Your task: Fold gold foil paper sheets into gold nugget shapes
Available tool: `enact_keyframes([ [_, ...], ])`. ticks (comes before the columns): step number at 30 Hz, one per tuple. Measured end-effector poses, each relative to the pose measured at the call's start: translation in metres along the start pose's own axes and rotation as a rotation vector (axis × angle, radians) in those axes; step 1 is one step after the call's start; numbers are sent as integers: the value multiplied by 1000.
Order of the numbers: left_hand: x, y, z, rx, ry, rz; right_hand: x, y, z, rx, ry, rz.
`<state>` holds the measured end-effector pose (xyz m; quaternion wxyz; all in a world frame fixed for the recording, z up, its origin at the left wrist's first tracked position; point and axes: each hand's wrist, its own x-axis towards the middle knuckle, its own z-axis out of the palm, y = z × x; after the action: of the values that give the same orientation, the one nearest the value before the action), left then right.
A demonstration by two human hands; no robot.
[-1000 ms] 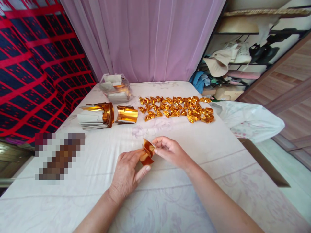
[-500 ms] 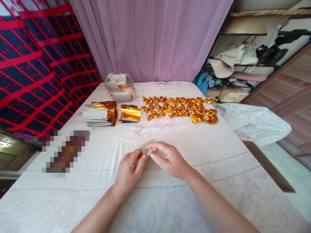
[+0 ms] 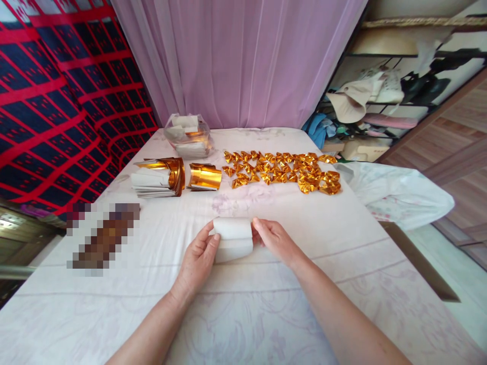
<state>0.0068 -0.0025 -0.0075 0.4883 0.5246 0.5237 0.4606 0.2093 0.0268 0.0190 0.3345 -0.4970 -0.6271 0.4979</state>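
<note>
the left hand [image 3: 198, 253] is gripping the white paper [image 3: 234, 229] by its left edge, thumb lying on the near face and fingertips reaching behind; the right hand [image 3: 276, 239] is pinching it near the upper right corner, thumb and forefinger closing on the edge; the white paper is sitting between both hands above the pale cloth [image 3: 228, 324], a crease running across it; beyond, rows of folded gold pieces [image 3: 281, 170] are lying toward the right; just left of them the smaller gold stack [image 3: 205, 177] is resting, and next to that the larger paper stack [image 3: 152, 183] is lying; a clear bag [image 3: 188, 138] of papers is standing behind the stacks; a purple curtain [image 3: 243, 66] is hanging past the far edge.
</note>
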Motion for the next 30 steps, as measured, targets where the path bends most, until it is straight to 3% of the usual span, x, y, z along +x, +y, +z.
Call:
enact_keyframes([
  [5,-1,-1,-2,72,-5,-20,1,9,9,7,3,18],
  [10,-4,1,-7,328,-37,10,3,15,12,-252,141,58],
  [16,-2,7,-16,759,36,363,2,8,10,-625,135,124],
  [20,-3,10,-11,882,-167,588,3,3,10,-736,89,152],
  [24,-6,8,-5,985,-338,546,3,-2,5,-697,47,224],
  [27,-7,7,-4,1027,-360,498,0,-3,-2,-550,-16,285],
  [30,-7,8,-4,1043,-352,493,-5,0,-12,-335,-170,305],
])
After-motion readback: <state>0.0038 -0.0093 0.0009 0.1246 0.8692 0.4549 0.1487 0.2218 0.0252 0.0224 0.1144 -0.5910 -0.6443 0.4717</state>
